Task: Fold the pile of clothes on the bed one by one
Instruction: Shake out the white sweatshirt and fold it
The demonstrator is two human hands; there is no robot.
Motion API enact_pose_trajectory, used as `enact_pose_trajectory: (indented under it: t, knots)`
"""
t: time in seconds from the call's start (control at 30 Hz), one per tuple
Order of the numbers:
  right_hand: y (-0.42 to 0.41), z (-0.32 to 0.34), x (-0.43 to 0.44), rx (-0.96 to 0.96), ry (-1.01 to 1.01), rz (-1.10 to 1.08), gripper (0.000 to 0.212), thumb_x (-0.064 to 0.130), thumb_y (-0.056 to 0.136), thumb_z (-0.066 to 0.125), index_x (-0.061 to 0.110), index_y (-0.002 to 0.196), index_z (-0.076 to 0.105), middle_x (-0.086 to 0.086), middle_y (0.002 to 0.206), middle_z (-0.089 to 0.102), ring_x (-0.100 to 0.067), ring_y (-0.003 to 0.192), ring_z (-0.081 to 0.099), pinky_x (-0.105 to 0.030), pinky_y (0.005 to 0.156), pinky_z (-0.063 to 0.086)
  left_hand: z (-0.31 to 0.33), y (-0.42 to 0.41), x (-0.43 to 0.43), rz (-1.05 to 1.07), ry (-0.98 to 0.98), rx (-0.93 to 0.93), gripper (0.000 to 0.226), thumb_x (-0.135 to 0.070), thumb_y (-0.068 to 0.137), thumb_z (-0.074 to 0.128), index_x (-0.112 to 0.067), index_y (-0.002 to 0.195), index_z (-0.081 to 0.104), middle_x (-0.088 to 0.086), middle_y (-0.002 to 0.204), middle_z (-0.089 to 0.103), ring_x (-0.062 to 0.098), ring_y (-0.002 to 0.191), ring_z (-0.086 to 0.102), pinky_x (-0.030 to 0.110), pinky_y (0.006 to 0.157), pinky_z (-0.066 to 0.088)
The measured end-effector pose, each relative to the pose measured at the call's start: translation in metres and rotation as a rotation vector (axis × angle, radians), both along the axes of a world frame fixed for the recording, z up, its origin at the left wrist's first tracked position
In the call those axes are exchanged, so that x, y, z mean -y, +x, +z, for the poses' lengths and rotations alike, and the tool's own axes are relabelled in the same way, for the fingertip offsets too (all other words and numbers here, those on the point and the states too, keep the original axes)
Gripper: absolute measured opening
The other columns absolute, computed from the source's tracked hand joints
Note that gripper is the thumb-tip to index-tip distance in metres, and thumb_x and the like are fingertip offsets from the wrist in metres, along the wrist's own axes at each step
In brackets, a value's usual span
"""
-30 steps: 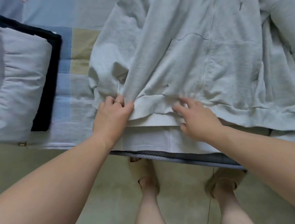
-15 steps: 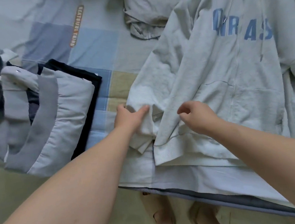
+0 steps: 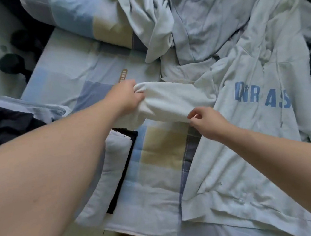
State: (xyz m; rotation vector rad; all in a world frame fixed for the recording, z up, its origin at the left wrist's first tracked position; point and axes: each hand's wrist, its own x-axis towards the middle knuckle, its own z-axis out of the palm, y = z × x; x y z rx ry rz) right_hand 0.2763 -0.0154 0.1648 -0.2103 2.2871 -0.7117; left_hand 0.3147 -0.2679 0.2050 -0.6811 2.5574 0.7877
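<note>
The left hand [image 3: 127, 98] gripped the hoodie [image 3: 251, 135] sleeve [image 3: 170, 100] cuff; the right hand [image 3: 208, 124] pinched the sleeve's lower edge just beside it.

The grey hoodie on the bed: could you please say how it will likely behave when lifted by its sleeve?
Probably floppy: the sleeve sags between the left hand gripping its end and the right hand pinching its edge. The hoodie lies creased, so it would likely bunch and trail. A pinch holds it, so probably not slippery.
</note>
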Motion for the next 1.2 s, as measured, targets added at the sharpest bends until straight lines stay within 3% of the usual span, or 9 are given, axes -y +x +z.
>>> enact_pose_trajectory:
  t: [0.1, 0.23, 0.43, 0.53, 0.67, 0.8, 0.9, 1.0, 1.2]
  knots:
    - [-0.014, 0.001, 0.051, -0.063, 0.020, 0.047, 0.045, 0.020, 0.096, 0.055, 0.025, 0.140, 0.050, -0.005, 0.131, 0.062, -0.024, 0.113, 0.061, -0.031, 0.091, 0.047, 0.007, -0.028, 0.060, -0.158, -0.099, -0.074, 0.023, -0.036, 0.096, 0.059, -0.013, 0.100, 0.056, 0.010, 0.100, 0.061, 0.035, 0.098, 0.057, 0.039, 0.075, 0.044]
    - [-0.019, -0.022, 0.135, -0.178, 0.072, 0.128, 0.069, 0.021, 0.093, 0.059, 0.031, 0.155, 0.030, -0.009, 0.150, 0.040, -0.030, 0.134, 0.041, -0.041, 0.110, 0.038, -0.008, -0.054, 0.151, -0.259, -0.168, -0.072, 0.022, -0.042, 0.092, 0.062, -0.021, 0.087, 0.055, 0.001, 0.092, 0.059, 0.031, 0.094, 0.056, 0.042, 0.079, 0.050]
    - [-0.003, -0.067, 0.261, -0.470, 0.317, 0.204, 0.065, 0.028, 0.083, 0.063, 0.040, 0.144, 0.043, -0.007, 0.135, 0.041, -0.032, 0.120, 0.041, -0.042, 0.098, 0.035, -0.058, -0.062, 0.277, -0.164, -0.220, -0.027, 0.034, -0.053, 0.088, 0.067, -0.020, 0.083, 0.058, 0.006, 0.091, 0.061, 0.031, 0.085, 0.053, 0.035, 0.067, 0.040]
    - [-0.004, -0.092, 0.308, -0.339, 0.328, 0.231, 0.075, 0.033, 0.086, 0.060, 0.041, 0.152, 0.025, -0.008, 0.151, 0.027, -0.032, 0.135, 0.031, -0.045, 0.105, 0.032, -0.101, -0.059, 0.300, -0.106, -0.168, 0.014, 0.028, -0.050, 0.090, 0.065, -0.024, 0.094, 0.057, 0.006, 0.106, 0.065, 0.030, 0.095, 0.056, 0.036, 0.076, 0.043]
    - [-0.007, -0.113, 0.341, -0.137, 0.350, 0.293, 0.087, 0.034, 0.093, 0.056, 0.041, 0.158, -0.001, -0.001, 0.168, -0.007, -0.028, 0.153, 0.004, -0.051, 0.118, 0.018, -0.151, -0.045, 0.308, -0.097, 0.026, 0.187, 0.057, -0.060, 0.079, 0.074, -0.026, 0.121, 0.057, 0.005, 0.130, 0.059, 0.031, 0.121, 0.055, 0.044, 0.103, 0.045]
    - [-0.018, -0.123, 0.349, -0.118, 0.350, 0.269, 0.087, 0.032, 0.092, 0.057, 0.039, 0.158, -0.001, 0.002, 0.168, -0.010, -0.025, 0.154, 0.001, -0.051, 0.120, 0.017, -0.167, -0.049, 0.322, -0.040, 0.050, 0.178, 0.020, -0.037, 0.090, 0.067, -0.024, 0.078, 0.057, 0.007, 0.104, 0.064, 0.031, 0.103, 0.060, 0.032, 0.081, 0.045]
    - [-0.024, -0.126, 0.348, -0.140, 0.320, 0.238, 0.088, 0.030, 0.090, 0.057, 0.038, 0.158, 0.001, 0.003, 0.169, -0.008, -0.024, 0.155, 0.003, -0.049, 0.120, 0.017, -0.165, -0.055, 0.326, 0.082, 0.196, 0.069, 0.023, -0.034, 0.099, 0.054, -0.018, 0.083, 0.050, 0.003, 0.089, 0.056, 0.026, 0.086, 0.053, 0.032, 0.069, 0.036]
    - [-0.025, -0.125, 0.347, -0.174, 0.276, 0.216, 0.087, 0.029, 0.090, 0.058, 0.036, 0.158, 0.005, 0.002, 0.169, -0.004, -0.022, 0.154, 0.004, -0.047, 0.120, 0.016, -0.163, -0.060, 0.323, 0.297, 0.315, -0.033, 0.024, -0.038, 0.101, 0.052, -0.015, 0.095, 0.054, -0.001, 0.085, 0.053, 0.027, 0.086, 0.056, 0.036, 0.074, 0.048]
    - [-0.013, -0.125, 0.344, -0.239, 0.488, 0.149, 0.094, 0.030, 0.086, 0.060, 0.032, 0.155, -0.003, -0.005, 0.166, -0.011, -0.039, 0.152, -0.005, -0.062, 0.117, 0.014, -0.165, -0.042, 0.319, 0.256, -0.034, 0.052, 0.030, -0.048, 0.098, 0.056, -0.019, 0.098, 0.052, 0.005, 0.105, 0.063, 0.030, 0.091, 0.055, 0.034, 0.072, 0.036]
